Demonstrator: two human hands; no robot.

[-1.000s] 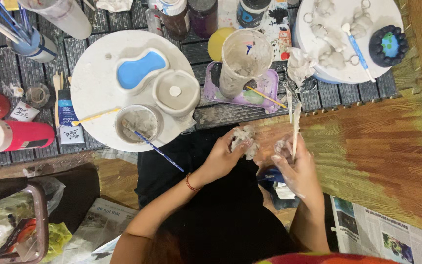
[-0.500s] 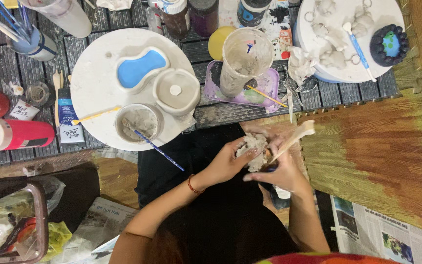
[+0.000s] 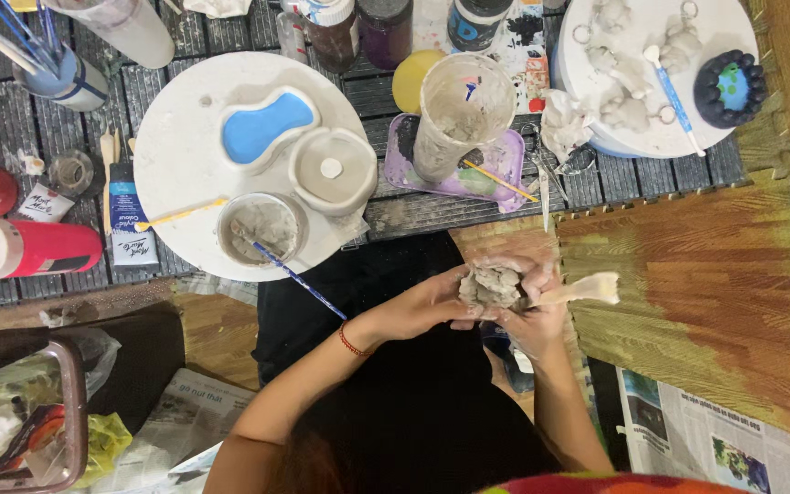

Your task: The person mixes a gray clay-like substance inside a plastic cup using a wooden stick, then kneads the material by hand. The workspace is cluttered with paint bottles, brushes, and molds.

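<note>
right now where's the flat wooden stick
In the head view the flat wooden stick sits right of centre, held in the right hand, its pale tip jutting right over the wood-grain mat, beside the grey clay lump.

Your two hands meet at the picture's centre: the left hand at nine o'clock of the clay lump, the right hand at five o'clock of it, touching. A flat tool sticks out at three o'clock from the lump. At ten o'clock of your hands lies the round board, bearing three dishes. At twelve o'clock stands the tall cup in a tray. At two o'clock sits a round plate carrying small clay figures. Newspaper lies at four o'clock.
</note>
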